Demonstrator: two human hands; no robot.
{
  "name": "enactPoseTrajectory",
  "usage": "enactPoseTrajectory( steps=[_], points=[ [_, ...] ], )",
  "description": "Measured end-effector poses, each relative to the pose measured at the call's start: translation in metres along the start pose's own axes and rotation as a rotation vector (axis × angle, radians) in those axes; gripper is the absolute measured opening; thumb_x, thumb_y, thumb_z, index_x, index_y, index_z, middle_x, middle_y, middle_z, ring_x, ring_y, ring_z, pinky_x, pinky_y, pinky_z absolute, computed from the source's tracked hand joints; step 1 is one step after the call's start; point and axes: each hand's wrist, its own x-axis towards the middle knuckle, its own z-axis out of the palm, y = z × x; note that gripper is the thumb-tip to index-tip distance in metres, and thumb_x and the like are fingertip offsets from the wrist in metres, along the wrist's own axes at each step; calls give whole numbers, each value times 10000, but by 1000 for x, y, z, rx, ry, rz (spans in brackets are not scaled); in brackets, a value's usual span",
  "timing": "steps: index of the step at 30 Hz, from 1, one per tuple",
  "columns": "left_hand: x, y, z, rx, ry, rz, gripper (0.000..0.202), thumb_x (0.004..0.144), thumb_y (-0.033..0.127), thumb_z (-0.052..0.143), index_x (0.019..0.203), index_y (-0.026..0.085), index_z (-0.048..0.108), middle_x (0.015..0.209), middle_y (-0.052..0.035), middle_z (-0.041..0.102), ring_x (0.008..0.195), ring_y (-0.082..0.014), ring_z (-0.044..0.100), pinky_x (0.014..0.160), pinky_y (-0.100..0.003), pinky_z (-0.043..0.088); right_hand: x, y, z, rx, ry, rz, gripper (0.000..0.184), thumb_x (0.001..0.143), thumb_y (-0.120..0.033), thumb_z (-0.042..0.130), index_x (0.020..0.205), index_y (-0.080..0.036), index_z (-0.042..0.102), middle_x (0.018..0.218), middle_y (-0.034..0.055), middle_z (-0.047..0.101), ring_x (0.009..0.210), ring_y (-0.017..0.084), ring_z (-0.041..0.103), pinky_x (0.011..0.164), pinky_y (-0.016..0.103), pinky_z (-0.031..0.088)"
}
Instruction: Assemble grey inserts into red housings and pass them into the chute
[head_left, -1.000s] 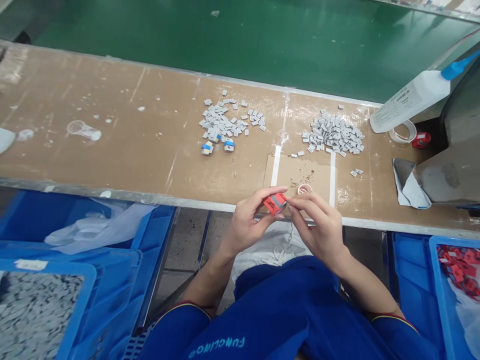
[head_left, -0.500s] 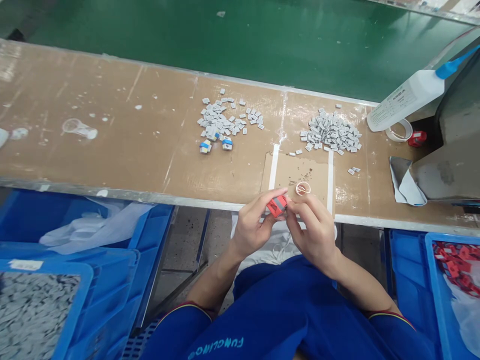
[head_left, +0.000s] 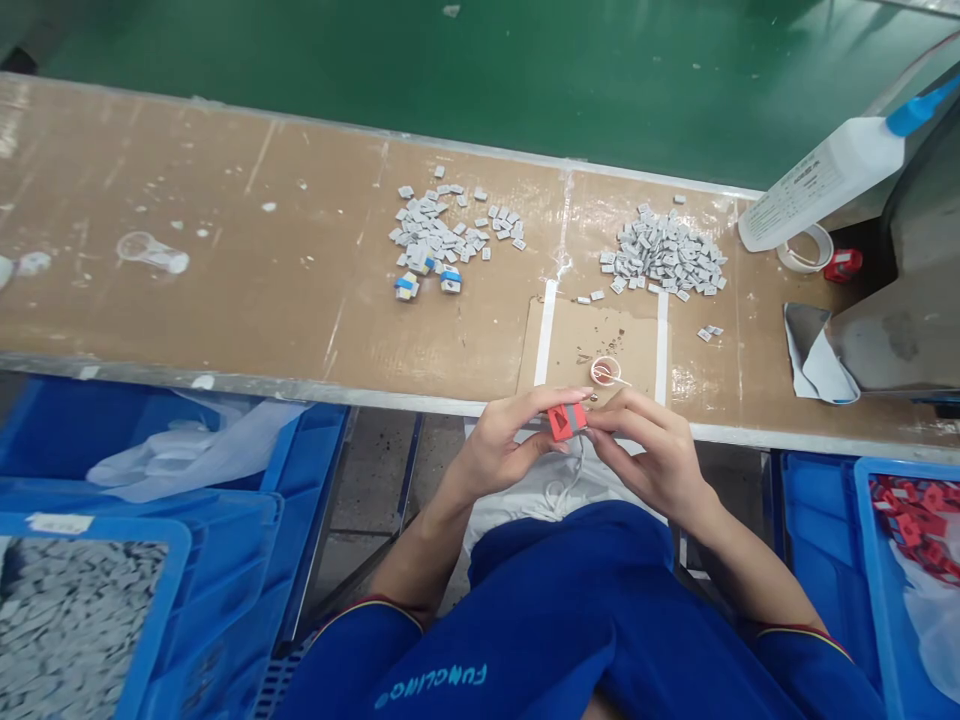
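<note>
Red plastic block is shifted slightly right vs. earlier frame, at lower centre; clamped btw. left hand and right hand, hands together. Long axis approx. horizontal, tipped slightly up to right; grey band on top.

Small parts lie on the bench at twelve o'clock from the left hand. A bin sits at eight.

Red part — half behind fingers
</note>
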Motion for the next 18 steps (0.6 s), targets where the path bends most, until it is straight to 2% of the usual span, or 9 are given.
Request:
enactPoseTrajectory(
  steps=[4, 7, 11, 14, 18],
  points=[
    [3, 2, -1, 48, -21, 22, 516, 960, 132, 697, 1446, 284, 617, 1409, -107, 711, 1164, -222, 756, 891, -293, 671, -1, 2, 2, 34, 24, 7, 126, 981, -116, 632, 1018, -204, 714, 812, 14, 642, 694, 136, 629, 608, 261, 532],
    [3, 3, -4, 115, -23, 22, 458, 966, 157, 695, 1410, 260, 644, 1346, -109, 746, 1142, -221, 764, 940, -321, 662, 0, 5, 7, 54, 34, 25, 119, 982, -120, 626, 990, -204, 711, 803, 8, 643, 681, 130, 618, 606, 256, 525],
    [0, 0, -9, 149, -9, 39, 459, 963, 158, 708, 1408, 248, 642, 1341, -114, 747, 1211, -216, 734, 1032, -334, 624, 1, 7, 16, 102, 58, 22, 140, 966, -72, 628, 1005, -178, 712, 816, 15, 641, 705, 124, 618, 634, 245, 527],
    [-5, -3, -13, 128, 3, 12, 474, 949, 161, 733, 1407, 250, 644, 1349, -107, 744, 1228, -209, 727, 1048, -315, 610, 2, 7, 22, 99, 70, 6, 156, 969, -59, 618, 1027, -175, 705, 855, 29, 653, 744, 128, 633, 660, 245, 540],
    [-9, -5, -15, 15, 14, -58, 502, 955, 200, 738, 1441, 241, 619, 1362, -120, 734, 1175, -211, 753, 998, -307, 636, 0, 7, 24, 72, 19, 16, 134, 988, -96, 620, 1063, -176, 697, 885, 53, 666, 770, 150, 651, 672, 269, 560]
  ],
)
